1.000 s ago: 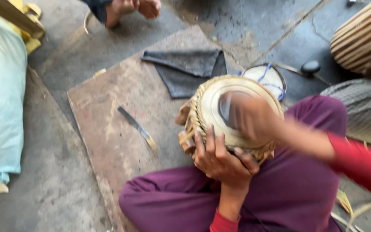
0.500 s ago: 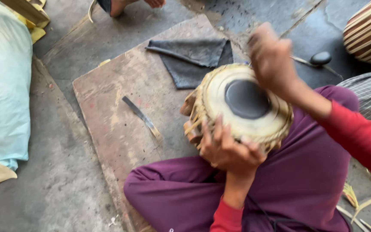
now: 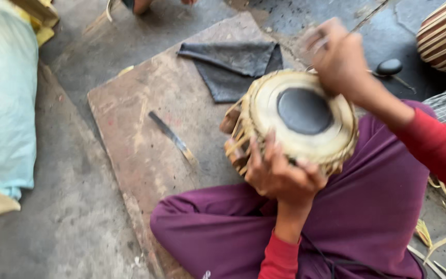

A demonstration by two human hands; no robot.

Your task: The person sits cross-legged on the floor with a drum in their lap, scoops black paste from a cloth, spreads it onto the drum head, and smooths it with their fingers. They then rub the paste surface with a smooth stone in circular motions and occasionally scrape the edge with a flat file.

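- Right of centre in the frame, the drum (image 3: 300, 121) lay tilted in the lap, head up.
- Left hand (image 3: 280, 173) fingers gripped its lower rim.
- Right hand (image 3: 339, 57) was raised at the upper-right rim, blurred; its grip could not be told.

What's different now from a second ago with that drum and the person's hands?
The right hand has lifted off the drum head and risen above its far rim, baring the black spot. The left hand keeps gripping the near rim. The dark cloth and metal blade lie unmoved.

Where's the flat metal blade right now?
In the head view the flat metal blade lies on the brown board, left of the drum and the left hand.
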